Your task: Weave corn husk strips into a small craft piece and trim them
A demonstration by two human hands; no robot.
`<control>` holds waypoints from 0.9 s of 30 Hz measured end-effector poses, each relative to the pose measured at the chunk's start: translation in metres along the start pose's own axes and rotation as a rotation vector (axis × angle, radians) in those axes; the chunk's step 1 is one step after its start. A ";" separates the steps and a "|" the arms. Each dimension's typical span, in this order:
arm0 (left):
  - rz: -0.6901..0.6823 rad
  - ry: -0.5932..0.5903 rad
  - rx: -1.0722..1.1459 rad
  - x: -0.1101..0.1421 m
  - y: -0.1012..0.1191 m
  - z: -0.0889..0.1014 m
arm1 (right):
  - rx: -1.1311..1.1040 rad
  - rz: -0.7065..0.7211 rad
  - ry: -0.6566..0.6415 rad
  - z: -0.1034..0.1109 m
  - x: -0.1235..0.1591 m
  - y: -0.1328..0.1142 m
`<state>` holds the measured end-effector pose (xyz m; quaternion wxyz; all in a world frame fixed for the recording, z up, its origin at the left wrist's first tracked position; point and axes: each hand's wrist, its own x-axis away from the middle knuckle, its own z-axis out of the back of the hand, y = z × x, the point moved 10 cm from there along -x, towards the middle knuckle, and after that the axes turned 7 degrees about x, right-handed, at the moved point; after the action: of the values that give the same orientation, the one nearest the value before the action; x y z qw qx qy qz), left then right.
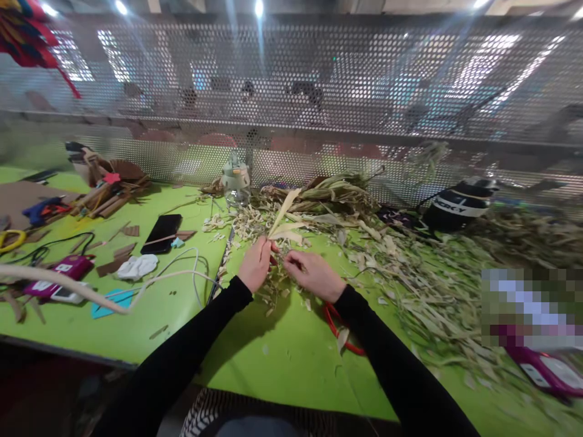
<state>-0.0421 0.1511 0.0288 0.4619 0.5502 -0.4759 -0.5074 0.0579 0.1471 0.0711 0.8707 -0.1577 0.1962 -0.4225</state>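
My left hand point(256, 265) is closed in a pinch round the lower ends of pale dried husk strips point(285, 210), which fan upward and to the right. Close beside it, my right hand point(314, 274) has its thumb and fingers pressed together; whatever they hold is too small to make out. Dry flakes and scraps point(243, 223) lie around and under both hands. Red-handled scissors point(333, 328) rest on the green table point(268, 370), partly covered by my right forearm.
Behind the hands lie a bundle of dried leaves point(339, 191) and a clear jar point(237, 185). A perforated metal screen point(291, 79) closes off the back. To the left are a black phone point(161, 234), crumpled tissue point(138, 267) and cables. Dried stalks point(423, 297) and a black bag point(458, 206) lie right.
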 end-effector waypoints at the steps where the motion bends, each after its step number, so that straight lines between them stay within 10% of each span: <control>1: -0.044 0.000 -0.071 0.000 0.004 0.000 | 0.005 -0.023 0.006 -0.002 0.000 0.002; 15: 0.038 -0.043 -0.082 -0.004 -0.014 -0.003 | -0.177 -0.062 0.043 0.004 0.001 0.017; 27: -0.122 -0.091 -0.284 0.016 0.013 -0.022 | -0.248 -0.145 0.133 0.010 -0.001 0.035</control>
<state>-0.0199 0.1345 0.0416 0.4815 0.4837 -0.3854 -0.6210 0.0854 0.1693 0.0645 0.7967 -0.2496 0.2924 -0.4663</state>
